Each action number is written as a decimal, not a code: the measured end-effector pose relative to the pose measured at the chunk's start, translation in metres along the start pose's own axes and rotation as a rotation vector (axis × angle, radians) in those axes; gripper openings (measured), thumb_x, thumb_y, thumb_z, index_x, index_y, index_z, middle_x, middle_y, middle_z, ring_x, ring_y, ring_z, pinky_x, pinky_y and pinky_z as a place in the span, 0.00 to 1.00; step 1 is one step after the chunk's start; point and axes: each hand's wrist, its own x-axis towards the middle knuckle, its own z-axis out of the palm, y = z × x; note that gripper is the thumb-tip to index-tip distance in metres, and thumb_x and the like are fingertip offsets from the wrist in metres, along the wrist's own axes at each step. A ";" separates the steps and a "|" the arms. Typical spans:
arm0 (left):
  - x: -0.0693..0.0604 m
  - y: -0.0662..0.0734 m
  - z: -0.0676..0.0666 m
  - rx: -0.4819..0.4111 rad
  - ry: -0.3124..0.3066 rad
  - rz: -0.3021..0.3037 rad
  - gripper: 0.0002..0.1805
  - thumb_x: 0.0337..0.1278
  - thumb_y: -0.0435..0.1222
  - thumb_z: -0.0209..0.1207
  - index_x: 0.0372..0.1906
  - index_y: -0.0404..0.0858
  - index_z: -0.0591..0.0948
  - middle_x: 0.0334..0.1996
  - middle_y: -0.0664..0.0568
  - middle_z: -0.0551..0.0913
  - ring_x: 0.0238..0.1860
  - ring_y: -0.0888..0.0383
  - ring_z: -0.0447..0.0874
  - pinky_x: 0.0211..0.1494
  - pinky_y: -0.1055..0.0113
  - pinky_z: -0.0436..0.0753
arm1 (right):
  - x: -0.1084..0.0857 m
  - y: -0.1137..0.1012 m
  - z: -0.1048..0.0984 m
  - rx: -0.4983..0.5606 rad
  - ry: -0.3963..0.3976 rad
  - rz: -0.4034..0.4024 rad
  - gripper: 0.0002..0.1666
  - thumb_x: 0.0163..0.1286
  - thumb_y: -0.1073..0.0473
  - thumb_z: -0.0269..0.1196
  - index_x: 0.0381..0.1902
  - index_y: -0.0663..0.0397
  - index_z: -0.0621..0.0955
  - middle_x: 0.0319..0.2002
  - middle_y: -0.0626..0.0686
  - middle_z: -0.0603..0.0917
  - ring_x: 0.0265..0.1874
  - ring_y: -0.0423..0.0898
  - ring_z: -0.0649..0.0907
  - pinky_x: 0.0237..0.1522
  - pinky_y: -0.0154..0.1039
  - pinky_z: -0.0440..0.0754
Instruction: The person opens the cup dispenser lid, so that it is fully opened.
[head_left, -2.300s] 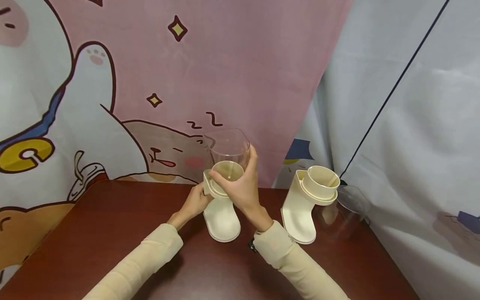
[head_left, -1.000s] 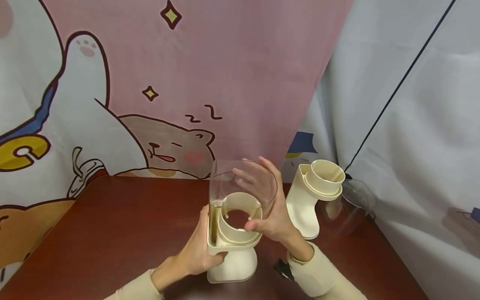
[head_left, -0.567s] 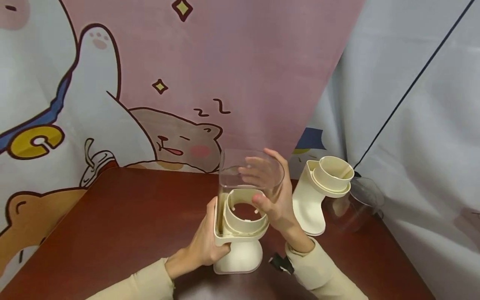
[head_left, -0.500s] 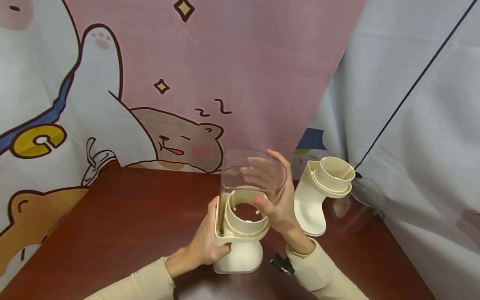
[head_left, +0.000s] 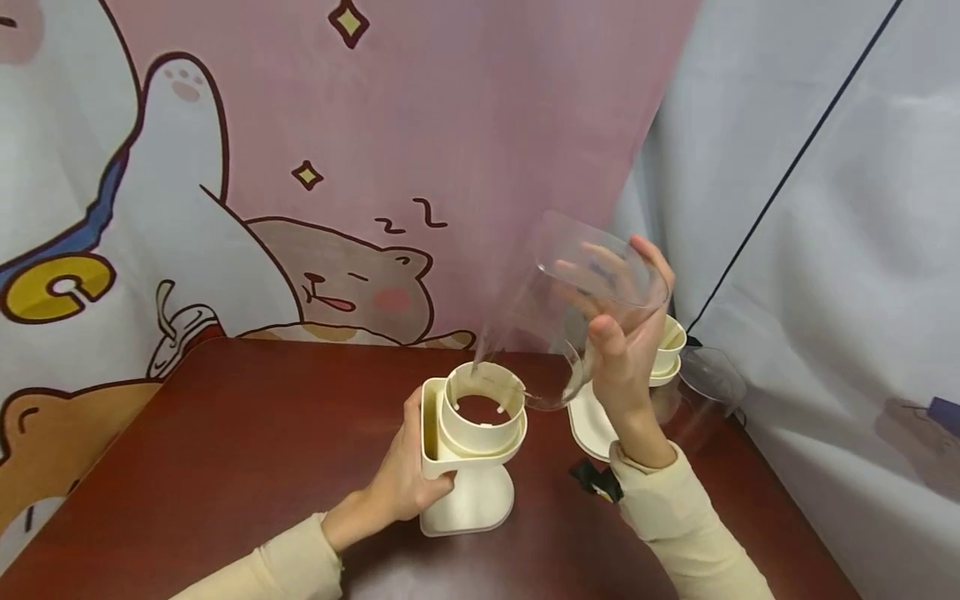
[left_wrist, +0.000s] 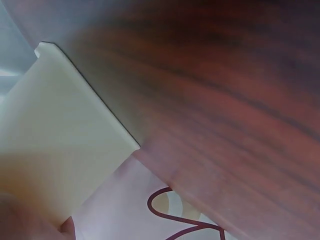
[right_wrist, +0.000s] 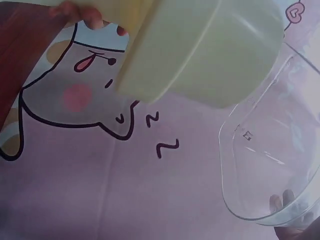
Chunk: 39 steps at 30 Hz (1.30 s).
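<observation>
My left hand (head_left: 401, 479) grips the back of a cream plastic dispenser stand (head_left: 480, 435), thumb in front. The stand's round collar faces up and its rounded foot is low over or on the table; I cannot tell which. In my right hand (head_left: 630, 367) is a clear plastic container (head_left: 566, 246), tilted, its open lower end beside the collar. Fingers show through its wall. The right wrist view has the container (right_wrist: 265, 155) apart from the stand's cream collar (right_wrist: 215, 55). A flat cream wall (left_wrist: 60, 120) of the stand fills the left of the left wrist view.
Behind my right hand stands a second cream stand (head_left: 666, 358), partly hidden. A second clear container (head_left: 708, 375) is to its right, near the white curtain. A small black item (head_left: 596, 481) is by my right sleeve. The dark red table (head_left: 300, 442) meets a printed curtain (head_left: 510, 125).
My right hand has moved the clear container up and right, off the cream stand, and tilted it. Earlier it sat around the collar. My left hand keeps its grip on the stand.
</observation>
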 end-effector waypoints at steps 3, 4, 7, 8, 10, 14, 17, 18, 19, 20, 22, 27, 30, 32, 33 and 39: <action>-0.003 -0.001 0.001 -0.005 -0.001 -0.001 0.60 0.24 0.34 0.62 0.75 0.35 0.49 0.58 0.47 0.74 0.54 0.58 0.76 0.59 0.64 0.74 | 0.001 0.002 -0.007 -0.035 0.023 0.002 0.55 0.49 0.50 0.80 0.65 0.61 0.61 0.55 0.66 0.80 0.49 0.60 0.86 0.49 0.48 0.86; -0.003 -0.001 0.002 -0.006 -0.002 -0.001 0.60 0.24 0.35 0.62 0.75 0.35 0.49 0.58 0.47 0.74 0.54 0.58 0.76 0.59 0.64 0.74 | 0.001 0.002 -0.009 -0.066 0.025 0.004 0.54 0.50 0.49 0.79 0.66 0.61 0.61 0.56 0.66 0.79 0.49 0.59 0.86 0.49 0.47 0.85; -0.003 -0.001 0.003 -0.006 -0.001 0.004 0.60 0.24 0.35 0.62 0.75 0.35 0.49 0.59 0.47 0.74 0.54 0.57 0.76 0.59 0.64 0.74 | 0.002 0.003 -0.015 -0.152 0.024 0.018 0.55 0.52 0.47 0.78 0.67 0.59 0.60 0.58 0.66 0.77 0.52 0.58 0.85 0.51 0.45 0.85; -0.003 -0.001 0.003 -0.007 0.001 0.004 0.60 0.24 0.35 0.62 0.75 0.35 0.49 0.59 0.47 0.74 0.54 0.57 0.76 0.60 0.63 0.74 | 0.002 0.004 -0.017 -0.174 0.021 0.026 0.55 0.52 0.46 0.78 0.68 0.58 0.59 0.59 0.65 0.76 0.53 0.57 0.84 0.53 0.44 0.84; -0.003 0.000 0.003 -0.003 0.002 0.005 0.60 0.24 0.35 0.63 0.75 0.35 0.49 0.59 0.47 0.73 0.54 0.57 0.76 0.60 0.63 0.74 | 0.001 0.006 -0.020 -0.210 0.022 0.042 0.57 0.52 0.45 0.78 0.69 0.56 0.58 0.61 0.64 0.75 0.55 0.56 0.83 0.55 0.42 0.83; -0.002 0.001 0.003 0.008 0.001 0.008 0.60 0.24 0.34 0.63 0.74 0.34 0.49 0.58 0.47 0.74 0.54 0.57 0.76 0.59 0.63 0.75 | -0.002 0.012 -0.027 -0.233 0.044 0.069 0.57 0.54 0.47 0.78 0.71 0.55 0.56 0.62 0.62 0.73 0.57 0.55 0.81 0.57 0.41 0.81; -0.002 0.002 0.003 0.006 -0.001 0.008 0.60 0.24 0.34 0.63 0.74 0.34 0.49 0.58 0.47 0.75 0.53 0.57 0.77 0.58 0.62 0.75 | -0.004 0.015 -0.031 -0.270 0.057 0.090 0.55 0.57 0.49 0.75 0.71 0.53 0.55 0.63 0.61 0.73 0.59 0.54 0.79 0.58 0.40 0.80; -0.001 0.002 0.002 0.003 -0.001 0.006 0.60 0.24 0.33 0.64 0.74 0.34 0.49 0.58 0.47 0.75 0.53 0.57 0.77 0.58 0.62 0.75 | -0.005 0.016 -0.032 -0.283 0.060 0.100 0.53 0.59 0.50 0.74 0.72 0.52 0.55 0.63 0.61 0.72 0.59 0.54 0.79 0.58 0.39 0.80; -0.001 0.002 0.002 0.001 -0.002 0.004 0.60 0.24 0.33 0.64 0.74 0.35 0.49 0.58 0.47 0.75 0.53 0.57 0.77 0.58 0.62 0.75 | -0.005 0.017 -0.033 -0.300 0.062 0.109 0.52 0.60 0.51 0.73 0.72 0.51 0.55 0.64 0.60 0.72 0.59 0.54 0.79 0.58 0.38 0.80; -0.001 0.003 0.002 -0.001 -0.003 0.003 0.60 0.24 0.33 0.64 0.74 0.34 0.49 0.58 0.47 0.75 0.53 0.57 0.77 0.58 0.62 0.75 | -0.006 0.018 -0.035 -0.316 0.063 0.116 0.51 0.62 0.52 0.72 0.72 0.50 0.54 0.64 0.60 0.72 0.60 0.54 0.79 0.57 0.38 0.79; -0.001 0.003 0.002 -0.002 -0.004 0.002 0.60 0.23 0.33 0.64 0.74 0.34 0.49 0.57 0.47 0.75 0.52 0.57 0.77 0.58 0.62 0.75 | -0.007 0.020 -0.038 -0.349 0.059 0.121 0.49 0.65 0.53 0.70 0.73 0.49 0.53 0.64 0.59 0.72 0.59 0.53 0.79 0.57 0.36 0.79; -0.001 0.003 0.001 -0.002 -0.003 0.001 0.61 0.23 0.33 0.64 0.74 0.34 0.49 0.57 0.46 0.75 0.52 0.57 0.77 0.58 0.62 0.75 | -0.010 0.027 -0.044 -0.408 0.058 0.131 0.46 0.67 0.55 0.67 0.73 0.47 0.53 0.64 0.59 0.70 0.60 0.55 0.79 0.57 0.36 0.78; 0.000 0.003 0.001 -0.003 -0.003 0.000 0.61 0.23 0.33 0.64 0.74 0.34 0.49 0.57 0.46 0.75 0.52 0.57 0.77 0.58 0.62 0.75 | -0.011 0.030 -0.045 -0.422 0.066 0.139 0.45 0.67 0.55 0.67 0.72 0.46 0.54 0.65 0.62 0.68 0.61 0.57 0.77 0.58 0.36 0.78; 0.000 0.003 0.000 -0.002 -0.002 -0.001 0.61 0.23 0.33 0.64 0.74 0.34 0.49 0.57 0.46 0.75 0.52 0.56 0.77 0.58 0.62 0.76 | -0.011 0.032 -0.045 -0.420 0.068 0.137 0.44 0.67 0.55 0.67 0.72 0.46 0.54 0.65 0.63 0.66 0.61 0.58 0.76 0.59 0.37 0.78; 0.000 0.003 0.000 0.001 -0.001 -0.001 0.61 0.23 0.33 0.64 0.74 0.34 0.49 0.57 0.46 0.75 0.52 0.56 0.77 0.58 0.62 0.76 | -0.012 0.034 -0.046 -0.419 0.071 0.134 0.44 0.67 0.54 0.68 0.71 0.46 0.54 0.66 0.64 0.65 0.61 0.58 0.76 0.58 0.37 0.78; 0.000 0.003 -0.001 0.009 0.004 -0.003 0.61 0.23 0.32 0.65 0.74 0.34 0.49 0.57 0.45 0.75 0.52 0.56 0.77 0.58 0.62 0.75 | -0.014 0.044 -0.050 -0.416 0.085 0.147 0.44 0.66 0.51 0.68 0.70 0.46 0.55 0.65 0.61 0.63 0.60 0.54 0.76 0.58 0.36 0.78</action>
